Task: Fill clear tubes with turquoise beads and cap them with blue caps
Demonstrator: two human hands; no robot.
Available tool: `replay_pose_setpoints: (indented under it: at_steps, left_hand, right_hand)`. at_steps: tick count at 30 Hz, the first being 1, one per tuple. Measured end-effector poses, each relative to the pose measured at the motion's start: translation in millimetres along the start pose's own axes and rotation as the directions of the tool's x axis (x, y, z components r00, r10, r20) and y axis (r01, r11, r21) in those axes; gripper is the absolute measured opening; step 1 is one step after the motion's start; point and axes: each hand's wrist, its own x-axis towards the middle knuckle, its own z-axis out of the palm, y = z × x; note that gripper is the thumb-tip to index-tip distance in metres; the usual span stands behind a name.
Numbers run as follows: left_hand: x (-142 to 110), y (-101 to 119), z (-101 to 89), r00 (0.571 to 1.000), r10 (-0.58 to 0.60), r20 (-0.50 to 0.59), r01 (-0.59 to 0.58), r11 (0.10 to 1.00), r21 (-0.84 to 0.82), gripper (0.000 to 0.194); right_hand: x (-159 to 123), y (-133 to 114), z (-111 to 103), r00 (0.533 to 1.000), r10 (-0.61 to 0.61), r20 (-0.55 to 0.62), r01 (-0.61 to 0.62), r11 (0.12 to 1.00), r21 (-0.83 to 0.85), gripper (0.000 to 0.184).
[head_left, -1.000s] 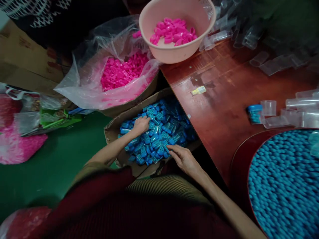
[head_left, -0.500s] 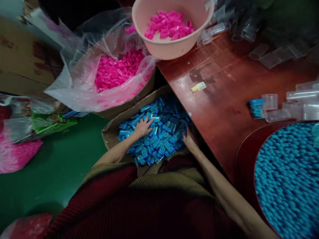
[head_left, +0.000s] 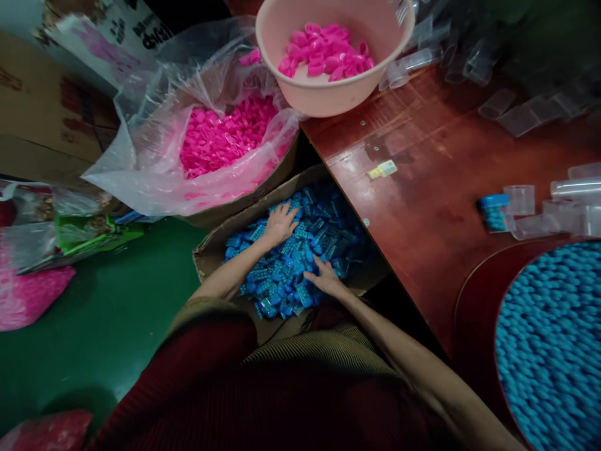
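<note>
Splayed and seemingly gripping nothing, a left hand (head_left: 280, 224) is spreading across blue packs (head_left: 279, 275) near the carton's (head_left: 211, 254) far edge; the right hand (head_left: 327, 279), fingers loose, is reaching over its nearer side. The carton is sitting below the worktop's (head_left: 413, 207) left edge, probably for easy reach, packs lying jumbled, long axes pointing every way.

Over the carton (head_left: 210, 252), the left hand (head_left: 280, 224) spreads its fingers; the right hand (head_left: 327, 279), fingers parted, sits closer to its near edge.

Dark red garment (head_left: 263, 404) — apparently ribbed — with finely striped olive cloth (head_left: 323, 352).
</note>
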Motion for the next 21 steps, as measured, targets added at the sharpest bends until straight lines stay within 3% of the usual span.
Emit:
replay_pose_setpoints:
  at_steps: [2,5,9,13,17,21]
  left_hand:
    - [24,8,7.4,0.99,0.102,0.094,-0.1,0.995,-0.025,0.052]
    - [22,18,26.8,0.969,0.141,0.202,-0.136,0.99,-0.037,0.047]
    - [-24,20,44.0,0.965,0.043,0.258,-0.035,0.999,-0.032,0.049]
    - [-73,11,38.5,0.951,-0.019,0.309,0.027,0.999,-0.02,0.059]
    - [-118,-4,34.2,0.934,-0.05,0.353,0.043,0.999,0.028,0.063]
    - [-156,-17,41.6,0.9,-0.092,0.427,0.069,0.995,0.069,0.055]
  right_hand:
    - [-9,-8,5,0.99,-0.028,0.138,0.032,0.999,-0.025,0.084]
    - [-20,-12,7,0.946,-0.092,0.311,0.122,0.989,-0.078,0.084]
    - [-32,-11,17,0.897,-0.113,0.427,0.195,0.969,-0.153,0.089]
    - [-39,-11,27,0.803,-0.142,0.578,0.274,0.95,-0.147,0.091]
    - [-40,-13,27,0.788,-0.191,0.586,0.279,0.958,-0.063,0.08]
    - [-41,-12,12,0.849,-0.253,0.463,0.283,0.959,0.006,0.057]
